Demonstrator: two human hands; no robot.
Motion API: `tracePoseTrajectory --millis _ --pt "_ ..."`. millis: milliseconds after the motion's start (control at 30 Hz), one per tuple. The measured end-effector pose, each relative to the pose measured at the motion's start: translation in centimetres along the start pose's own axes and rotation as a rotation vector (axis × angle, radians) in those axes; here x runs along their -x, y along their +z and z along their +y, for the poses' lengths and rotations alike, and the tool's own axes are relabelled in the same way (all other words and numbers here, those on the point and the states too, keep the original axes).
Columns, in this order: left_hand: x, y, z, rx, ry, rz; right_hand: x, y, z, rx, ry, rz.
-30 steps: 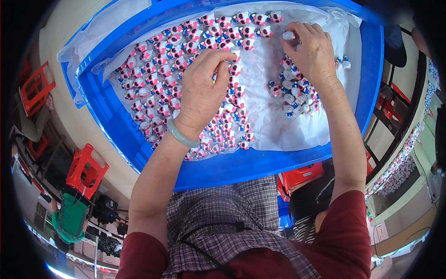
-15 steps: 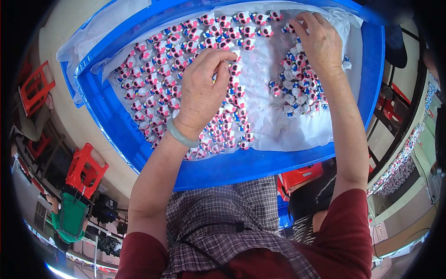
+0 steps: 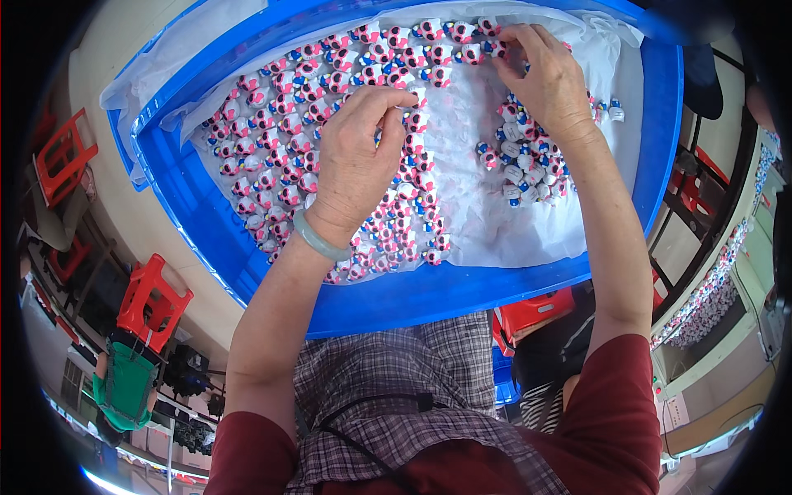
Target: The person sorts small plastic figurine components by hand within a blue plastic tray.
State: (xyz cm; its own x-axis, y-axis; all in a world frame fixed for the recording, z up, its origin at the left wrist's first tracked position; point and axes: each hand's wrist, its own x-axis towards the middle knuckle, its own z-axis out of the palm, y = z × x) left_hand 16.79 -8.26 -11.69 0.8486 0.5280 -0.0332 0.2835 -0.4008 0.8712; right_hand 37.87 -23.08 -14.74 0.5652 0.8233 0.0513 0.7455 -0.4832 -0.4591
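Observation:
Small cat-like figurines (image 3: pixel 289 124) in white, pink and blue stand in close rows on white lining paper (image 3: pixel 470 181) inside a large blue tray (image 3: pixel 445 297). My left hand (image 3: pixel 355 161), with a pale bangle at the wrist, hovers over the rows. Its index finger curls beside a figurine at the rows' right edge, the thumb apart from it, and no held item shows. At the far end of a row, my right hand (image 3: pixel 551 87) pinches a figurine (image 3: pixel 497 49) between thumb and fingers. Below that hand lies a loose heap of figurines (image 3: pixel 528 161), partly hidden by the wrist.
A few figurines (image 3: pixel 615 110) lie near the tray's right wall. Red stools (image 3: pixel 154 301) stand on the floor to the left, near a person in green (image 3: pixel 128 384). More figurines (image 3: pixel 709 305) are massed on a surface at the right.
My right hand has moved left with the figurine, bringing it to the end of the far rows. The left hand has stayed almost in place.

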Motion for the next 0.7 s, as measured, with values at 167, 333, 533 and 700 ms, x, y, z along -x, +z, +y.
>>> tracePoseTrajectory --millis 167,333,533,700 --pt "-0.1 -0.4 0.1 -0.006 -0.002 -0.003 0.7 -1.4 -1.0 -0.014 -0.028 0.030" --pt "0.1 -0.8 0.1 -0.006 -0.023 -0.002 4.6 -2.7 -2.4 -0.111 -0.251 -0.138" --pt "0.4 -1.0 -0.1 -0.023 0.060 0.009 8.6 -1.9 -4.7 0.149 -0.318 -0.371" --pt "0.9 -0.9 -0.2 -0.047 0.068 -0.011 8.2 -1.1 -4.6 0.108 -0.326 -0.318"
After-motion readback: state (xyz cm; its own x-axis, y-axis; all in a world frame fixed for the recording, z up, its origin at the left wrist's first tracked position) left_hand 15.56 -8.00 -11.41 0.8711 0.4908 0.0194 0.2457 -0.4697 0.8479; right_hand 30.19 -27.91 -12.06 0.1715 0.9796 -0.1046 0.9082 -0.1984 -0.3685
